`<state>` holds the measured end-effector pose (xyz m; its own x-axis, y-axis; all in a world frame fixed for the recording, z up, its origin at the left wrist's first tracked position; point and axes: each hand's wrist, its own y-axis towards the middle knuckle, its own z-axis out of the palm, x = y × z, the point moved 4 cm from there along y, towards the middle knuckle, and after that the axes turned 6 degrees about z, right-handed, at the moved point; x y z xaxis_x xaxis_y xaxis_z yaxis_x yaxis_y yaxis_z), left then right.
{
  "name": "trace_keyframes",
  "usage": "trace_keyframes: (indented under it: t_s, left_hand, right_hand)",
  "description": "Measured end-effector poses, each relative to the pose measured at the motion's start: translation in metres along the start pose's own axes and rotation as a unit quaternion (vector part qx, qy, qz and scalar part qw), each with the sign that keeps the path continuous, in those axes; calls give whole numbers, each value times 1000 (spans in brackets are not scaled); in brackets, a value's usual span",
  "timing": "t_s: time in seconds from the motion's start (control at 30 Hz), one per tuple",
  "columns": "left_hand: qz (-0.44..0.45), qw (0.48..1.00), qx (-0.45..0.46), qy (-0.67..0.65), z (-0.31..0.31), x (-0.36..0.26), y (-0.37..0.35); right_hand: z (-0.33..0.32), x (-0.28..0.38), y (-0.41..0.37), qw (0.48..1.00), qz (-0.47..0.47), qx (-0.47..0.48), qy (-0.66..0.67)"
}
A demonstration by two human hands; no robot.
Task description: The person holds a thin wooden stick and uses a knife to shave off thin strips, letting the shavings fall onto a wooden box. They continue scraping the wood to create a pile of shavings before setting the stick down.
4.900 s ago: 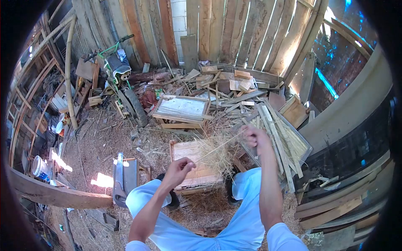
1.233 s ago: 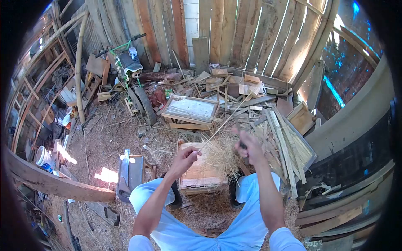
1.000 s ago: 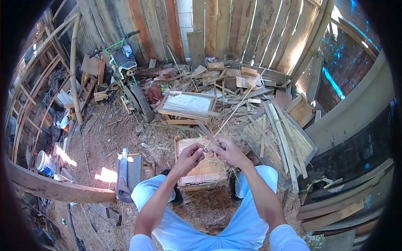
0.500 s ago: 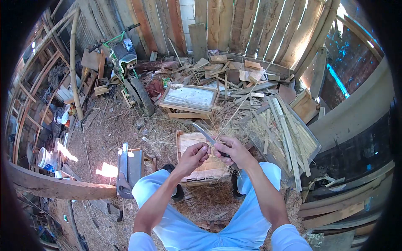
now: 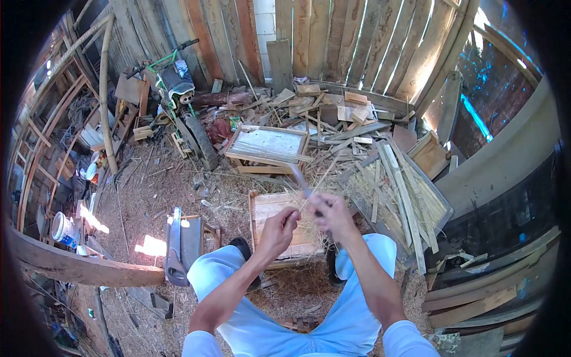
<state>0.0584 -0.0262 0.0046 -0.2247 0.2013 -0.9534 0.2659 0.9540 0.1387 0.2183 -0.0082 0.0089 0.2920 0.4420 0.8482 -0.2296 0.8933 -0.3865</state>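
In my right hand (image 5: 334,218) is a knife (image 5: 300,179), its blade pointing up and away from me. Motion blurs both the blade and the fingers around the handle. My left hand (image 5: 278,233) is closed in a pinch, just left of the right one. A thin pale strip (image 5: 325,175), bamboo or wood, slants up to the right from between the hands. Its near end is hidden at the left fingertips. Both hands are above a low wooden crate-like box (image 5: 279,211) with pale shavings at its right side, between my knees.
A handsaw (image 5: 174,256) leans on a small dark stool (image 5: 195,238) at left. Ahead stands a framed tray (image 5: 267,143) carrying thin strips. Wood scraps (image 5: 357,113) pile up behind it, long slats (image 5: 407,202) lie to the right, and a small motorbike (image 5: 190,128) is at back left.
My right hand and the knife have shifted slightly up and right, away from the left hand, and now blur. The long strip reaching to the upper right now shows only as a shorter, fainter piece.
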Motion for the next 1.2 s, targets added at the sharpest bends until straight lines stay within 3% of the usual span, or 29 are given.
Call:
trace_keyframes:
  t_s: [0.03, 0.13, 0.23, 0.37, 0.6, 1.0, 1.2]
  left_hand:
    - [4, 1000, -2, -4, 4, 8, -7]
    - [-7, 1000, 8, -6, 3, 14, -16]
    - [-22, 1000, 11, 17, -5, 18, -11]
    - [16, 1000, -6, 19, 0, 20, -4]
    - [29, 999, -33, 17, -5, 17, -1]
    - [24, 998, -28, 56, 4, -3, -3]
    - [6, 1000, -7, 17, 4, 2, -14]
  right_hand:
    - [-12, 5, 2, 998, -21, -63, -16]
    - [-53, 29, 11, 995, -64, -32, 66]
    - [-43, 11, 5, 995, -29, -9, 93]
    - [8, -17, -2, 994, 41, 96, 34]
    - [20, -25, -6, 994, 22, 94, 47]
    - [13, -15, -5, 997, -4, 36, 65]
    - [-18, -1, 1, 998, -10, -59, 25]
